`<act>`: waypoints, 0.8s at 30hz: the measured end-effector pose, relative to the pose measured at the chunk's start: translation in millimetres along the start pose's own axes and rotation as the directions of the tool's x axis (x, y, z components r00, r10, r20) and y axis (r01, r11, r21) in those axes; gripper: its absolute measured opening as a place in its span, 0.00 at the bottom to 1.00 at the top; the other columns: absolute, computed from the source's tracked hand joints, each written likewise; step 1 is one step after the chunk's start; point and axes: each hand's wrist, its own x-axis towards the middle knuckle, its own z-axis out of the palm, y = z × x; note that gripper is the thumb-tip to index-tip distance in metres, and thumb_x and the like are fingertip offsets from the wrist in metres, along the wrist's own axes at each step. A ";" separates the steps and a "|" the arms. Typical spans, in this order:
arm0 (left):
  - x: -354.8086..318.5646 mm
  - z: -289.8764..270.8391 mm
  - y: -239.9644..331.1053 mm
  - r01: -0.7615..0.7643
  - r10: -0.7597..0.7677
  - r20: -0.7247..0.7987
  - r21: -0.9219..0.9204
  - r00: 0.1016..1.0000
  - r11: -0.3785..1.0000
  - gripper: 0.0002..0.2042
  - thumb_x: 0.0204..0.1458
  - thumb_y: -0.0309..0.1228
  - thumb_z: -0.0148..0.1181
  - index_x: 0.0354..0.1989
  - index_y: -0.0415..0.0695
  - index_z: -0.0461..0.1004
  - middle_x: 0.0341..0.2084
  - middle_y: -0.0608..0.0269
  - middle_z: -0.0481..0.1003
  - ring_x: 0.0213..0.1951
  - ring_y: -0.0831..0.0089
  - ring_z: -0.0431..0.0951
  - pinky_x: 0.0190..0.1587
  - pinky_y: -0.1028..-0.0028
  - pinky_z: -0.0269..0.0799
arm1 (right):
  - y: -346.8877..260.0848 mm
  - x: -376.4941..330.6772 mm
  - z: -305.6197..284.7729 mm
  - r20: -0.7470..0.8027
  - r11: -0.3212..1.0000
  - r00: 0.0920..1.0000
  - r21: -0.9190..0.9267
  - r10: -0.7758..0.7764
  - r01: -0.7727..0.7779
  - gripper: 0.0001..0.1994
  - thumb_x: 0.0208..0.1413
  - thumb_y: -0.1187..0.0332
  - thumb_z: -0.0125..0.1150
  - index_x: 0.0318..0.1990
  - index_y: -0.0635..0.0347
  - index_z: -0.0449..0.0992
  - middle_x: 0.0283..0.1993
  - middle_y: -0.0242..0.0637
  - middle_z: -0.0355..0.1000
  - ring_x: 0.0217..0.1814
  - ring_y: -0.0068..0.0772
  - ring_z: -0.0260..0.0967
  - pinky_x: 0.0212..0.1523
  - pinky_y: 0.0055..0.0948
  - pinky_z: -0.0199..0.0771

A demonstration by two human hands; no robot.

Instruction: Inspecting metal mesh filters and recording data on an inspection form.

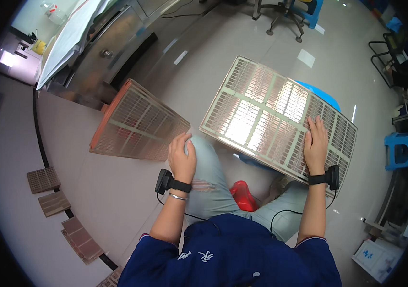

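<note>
A large stack of copper-coloured circuit board panels (pixel 272 158), with pale green strips between rows of small cells, lies in front of me on a blue stool (pixel 326 95), mostly hidden underneath. My right hand (pixel 315 147) rests flat on the top panel's right part, its fingers stretched out. On my left knee lies my left hand (pixel 182 155), fingers extended and holding nothing. Just left of it, a second stack of similar panels (pixel 137 125) stands tilted on the floor, with an orange-red edge on its far left side.
A metal drawer cabinet (pixel 103 62) with papers (pixel 67 45) on top stands at the far left. Several small boards (pixel 83 239) lie along the left wall. A red object (pixel 244 195) sits between my legs. Another blue stool (pixel 400 150) is at right; a wheeled chair (pixel 282 19) stands far off.
</note>
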 end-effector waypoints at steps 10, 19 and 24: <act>11.1 14.3 5.6 0.064 -0.074 0.099 0.102 0.992 0.993 0.09 0.50 0.27 0.49 0.37 0.41 0.73 0.42 0.53 0.72 0.46 0.56 0.69 0.49 0.65 0.62 | -10.4 11.4 -6.2 0.123 0.997 0.989 -0.003 0.077 -0.078 0.20 0.55 0.72 0.43 0.57 0.57 0.64 0.65 0.45 0.52 0.68 0.48 0.45 0.66 0.44 0.39; 39.4 29.6 7.3 0.208 -0.243 0.309 0.143 0.919 0.968 0.09 0.50 0.25 0.47 0.37 0.41 0.74 0.41 0.51 0.72 0.46 0.56 0.70 0.50 0.65 0.63 | 10.0 7.1 -8.3 0.264 0.986 0.950 -0.069 0.166 -0.154 0.21 0.54 0.72 0.40 0.57 0.61 0.64 0.65 0.51 0.51 0.68 0.53 0.43 0.65 0.51 0.38; 39.7 28.8 11.1 0.281 -0.337 0.422 0.190 0.842 0.941 0.08 0.51 0.26 0.48 0.34 0.41 0.74 0.37 0.54 0.74 0.42 0.58 0.72 0.47 0.66 0.65 | 19.9 2.6 -2.3 0.278 0.985 0.945 -0.062 0.172 -0.161 0.21 0.54 0.72 0.39 0.57 0.61 0.64 0.65 0.52 0.51 0.68 0.54 0.44 0.64 0.52 0.39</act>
